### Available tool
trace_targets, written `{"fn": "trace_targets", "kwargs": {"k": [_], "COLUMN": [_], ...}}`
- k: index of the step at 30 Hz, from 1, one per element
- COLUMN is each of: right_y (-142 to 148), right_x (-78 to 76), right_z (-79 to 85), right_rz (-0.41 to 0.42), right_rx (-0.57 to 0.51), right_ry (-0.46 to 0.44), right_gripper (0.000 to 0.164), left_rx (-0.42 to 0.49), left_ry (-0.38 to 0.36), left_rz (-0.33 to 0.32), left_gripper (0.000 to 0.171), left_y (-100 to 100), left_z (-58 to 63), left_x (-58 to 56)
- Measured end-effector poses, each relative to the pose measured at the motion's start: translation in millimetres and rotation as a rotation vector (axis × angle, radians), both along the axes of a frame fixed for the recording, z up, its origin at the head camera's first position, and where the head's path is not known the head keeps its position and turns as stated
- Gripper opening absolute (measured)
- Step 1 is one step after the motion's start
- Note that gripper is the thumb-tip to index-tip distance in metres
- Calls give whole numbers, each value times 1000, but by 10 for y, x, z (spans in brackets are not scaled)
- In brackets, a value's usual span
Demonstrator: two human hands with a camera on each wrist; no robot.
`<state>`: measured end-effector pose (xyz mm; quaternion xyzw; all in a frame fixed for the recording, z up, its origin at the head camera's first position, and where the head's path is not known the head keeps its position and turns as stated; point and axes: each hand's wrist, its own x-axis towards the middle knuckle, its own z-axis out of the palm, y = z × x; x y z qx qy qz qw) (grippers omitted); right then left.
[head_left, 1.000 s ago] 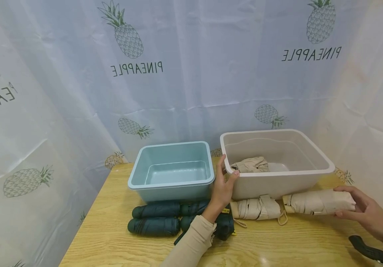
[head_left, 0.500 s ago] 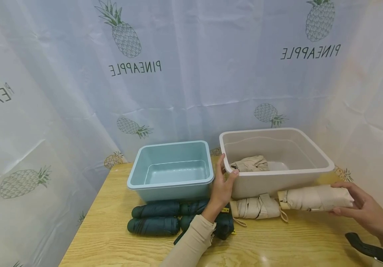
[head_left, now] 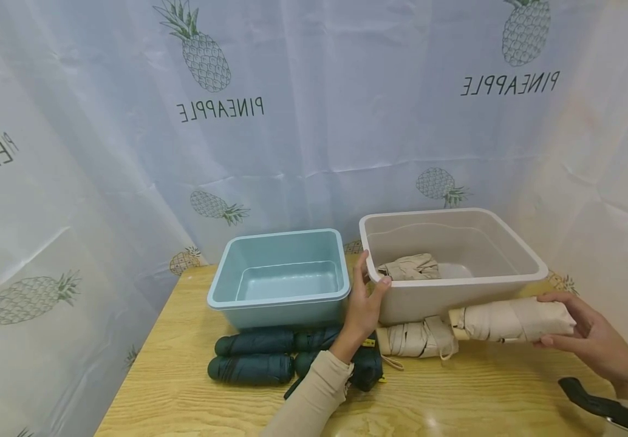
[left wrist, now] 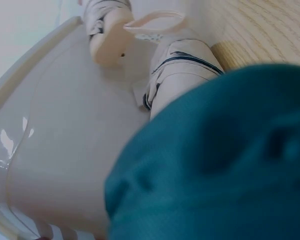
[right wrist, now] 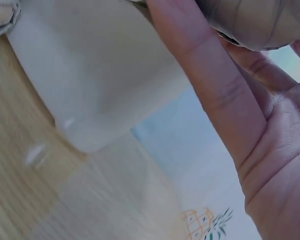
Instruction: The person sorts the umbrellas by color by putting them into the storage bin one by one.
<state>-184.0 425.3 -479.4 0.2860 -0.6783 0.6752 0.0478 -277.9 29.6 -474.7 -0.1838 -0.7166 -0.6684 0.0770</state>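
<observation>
A beige folded umbrella (head_left: 511, 320) is held by its right end in my right hand (head_left: 590, 334), raised in front of the grey-beige plastic bin (head_left: 445, 300). The right wrist view shows the thumb-side of that hand along the umbrella's rounded end (right wrist: 262, 22). My left hand (head_left: 365, 303) grips the bin's front left corner, thumb over the front rim. Inside the bin lies another beige umbrella (head_left: 412, 267). One more beige umbrella (head_left: 418, 338) lies on the table against the bin's front wall. A dark teal umbrella (left wrist: 215, 160) fills much of the left wrist view.
A light blue bin (head_left: 286, 312) stands left of the grey-beige one. Several dark teal folded umbrellas (head_left: 251, 369) lie in front of it on the wooden table (head_left: 183, 400), partly behind my left forearm. A black strap device (head_left: 593, 400) is on my right wrist. Pineapple-print curtain hangs behind.
My right hand has raised the beige umbrella and shifted it left; its left end now overlaps the umbrella lying on the table. The left hand stays on the bin's corner.
</observation>
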Motion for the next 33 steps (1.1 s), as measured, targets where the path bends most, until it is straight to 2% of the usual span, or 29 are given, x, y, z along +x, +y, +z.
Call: {"fn": "trace_targets", "kwargs": {"k": [5, 14, 20, 23, 29, 33], "right_y": [-29, -73, -52, -46, -85, -130], "right_x": [-13, 12, 1, -11, -14, -52], "right_z": [77, 211, 297, 354, 505, 584], "right_rz": [50, 29, 108, 144, 110, 162], "right_rx": [-18, -12, -62, -78, -46, -101], "right_ry": [44, 102, 133, 137, 129, 136], "right_gripper": [78, 79, 79, 76, 75, 73], "left_rx": [7, 4, 12, 11, 8, 6], "left_ry": [9, 8, 8, 7, 9, 12], "left_rz": [-10, -12, -13, -10, 1, -4], "left_gripper": [75, 74, 75, 74, 73, 74], "left_y": [-1, -3, -14, -17, -13, -9], "left_z": [-15, -18, -8, -4, -3, -6], "left_x": [-16, -5, -7, -3, 2, -2]}}
